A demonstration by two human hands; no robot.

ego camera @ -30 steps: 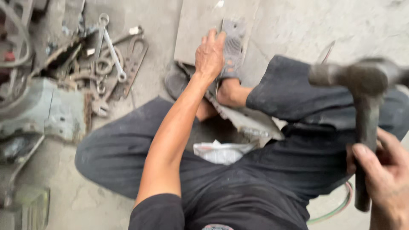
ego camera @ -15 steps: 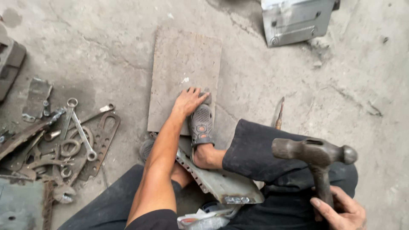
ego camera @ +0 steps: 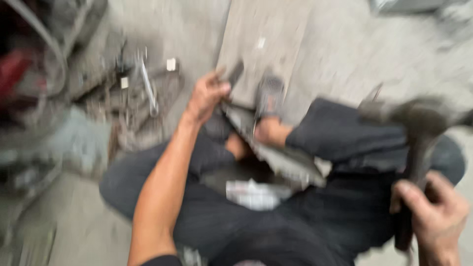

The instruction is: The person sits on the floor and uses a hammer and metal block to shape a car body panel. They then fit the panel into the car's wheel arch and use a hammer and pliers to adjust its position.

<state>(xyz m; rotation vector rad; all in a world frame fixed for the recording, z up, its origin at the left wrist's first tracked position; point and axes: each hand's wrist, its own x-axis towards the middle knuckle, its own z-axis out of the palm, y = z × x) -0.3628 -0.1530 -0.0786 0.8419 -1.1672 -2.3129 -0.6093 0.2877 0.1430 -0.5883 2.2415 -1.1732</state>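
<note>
The view is badly blurred. My left hand [ego camera: 207,96] reaches forward and grips the near end of a long flat metal piece [ego camera: 276,152] that lies across my legs, pinned under my sandalled foot [ego camera: 268,98]. A small dark object pokes out above its fingers; what it is I cannot tell. My right hand [ego camera: 433,212] is at the lower right, closed around the handle of a dark steel hammer [ego camera: 421,120], whose head is raised over my right knee.
A flat stone slab [ego camera: 286,44] lies on the concrete floor ahead of my foot. A heap of wrenches and scrap metal [ego camera: 143,88] sits at the left, with dark machinery parts [ego camera: 29,74] beyond it. A white wrapper [ego camera: 253,192] rests in my lap.
The camera has swung down and left, blurring everything. My left hand has shifted from the slab's edge by my foot onto the metal piece. The hammer stays raised in my right hand.
</note>
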